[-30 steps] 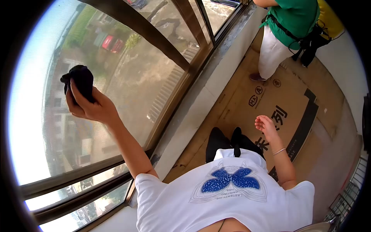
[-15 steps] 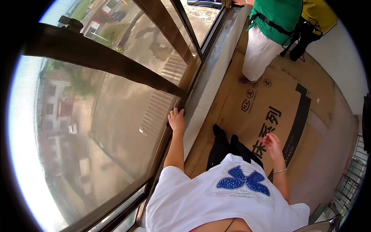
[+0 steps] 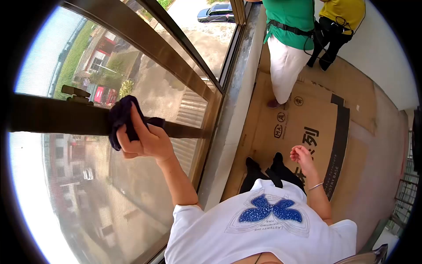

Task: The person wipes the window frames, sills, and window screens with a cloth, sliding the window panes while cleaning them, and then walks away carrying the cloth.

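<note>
My left hand [image 3: 147, 143] is closed on a dark purple cloth [image 3: 125, 115], bunched up and pressed against the brown window frame bar [image 3: 57, 115]. Part of the cloth trails along the bar toward the sill. A latch [image 3: 77, 93] sits on the same bar, left of the cloth. Over the cardboard floor covering, my right hand [image 3: 303, 157] hangs in the air with loosely bent fingers and holds nothing.
A window sill [image 3: 231, 114] runs along the window's base. Flattened cardboard [image 3: 263, 132] covers the floor under my feet. A person in a green top [image 3: 288, 20] stands ahead by the sill, and another in a yellow top [image 3: 345, 15] is behind them, near the white wall [image 3: 378, 57].
My left hand has moved from the sill end of the frame bar outward along it, carrying the cloth. My right hand has shifted slightly left, its fingers more bent. The view has turned somewhat.
</note>
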Motion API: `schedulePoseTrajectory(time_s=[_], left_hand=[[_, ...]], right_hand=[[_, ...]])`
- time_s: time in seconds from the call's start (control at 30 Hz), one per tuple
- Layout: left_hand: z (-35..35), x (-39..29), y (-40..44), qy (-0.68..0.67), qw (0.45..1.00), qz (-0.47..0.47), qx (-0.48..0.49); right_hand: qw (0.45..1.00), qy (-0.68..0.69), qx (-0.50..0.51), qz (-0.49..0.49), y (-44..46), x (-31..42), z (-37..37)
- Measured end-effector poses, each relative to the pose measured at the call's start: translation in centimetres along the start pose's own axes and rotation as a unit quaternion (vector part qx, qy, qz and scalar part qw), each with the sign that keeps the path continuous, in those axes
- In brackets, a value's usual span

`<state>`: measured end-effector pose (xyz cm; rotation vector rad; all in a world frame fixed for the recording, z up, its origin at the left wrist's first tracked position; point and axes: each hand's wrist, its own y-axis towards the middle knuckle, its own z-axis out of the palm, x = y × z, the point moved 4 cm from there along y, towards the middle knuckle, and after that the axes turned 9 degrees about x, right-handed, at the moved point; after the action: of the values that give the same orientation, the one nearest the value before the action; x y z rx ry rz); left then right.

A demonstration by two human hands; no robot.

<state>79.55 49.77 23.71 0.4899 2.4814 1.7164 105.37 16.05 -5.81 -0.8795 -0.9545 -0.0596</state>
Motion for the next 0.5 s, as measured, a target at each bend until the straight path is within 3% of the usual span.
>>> schedulePoseTrajectory(time_s=[0.1,0.17,0.27,0.3,0.37,0.43,0.5], left_hand=[[5.4,-4.1,-9.9,0.052,0.969,0.102,0.22],[8.4,-6.2,-18.4,-0.029,0.9,0.181,0.396],[11.2,-6.0,-28.8,-0.155,0.775,0.126,0.599],[11.0,-6.4,-28.3,-0.15,0.779,0.127,0.596],[10.3,-6.1,-25.7,-0.166,0.826,0.009,0.538],[7.9,-7.1,-16.3,-0.228,0.875,0.046,0.425],[4.3,-7.0,-5.9,-0.198,0.942,0.08,0.257]], right_hand=[[0.999,-0.031,-0.004,0.011,0.8,0.7,-1.7],[0.999,-0.036,-0.014,0.004,1.3,0.4,-3.5],[0.999,-0.034,-0.026,-0.012,1.5,2.1,-5.5],[0.999,-0.03,-0.036,-0.027,1.7,2.9,-6.2],[0.998,-0.021,-0.044,-0.03,2.3,3.3,-7.5],[0.997,-0.011,-0.065,-0.043,2.6,3.2,-8.9],[0.997,-0.006,-0.064,-0.036,3.1,2.6,-9.6]])
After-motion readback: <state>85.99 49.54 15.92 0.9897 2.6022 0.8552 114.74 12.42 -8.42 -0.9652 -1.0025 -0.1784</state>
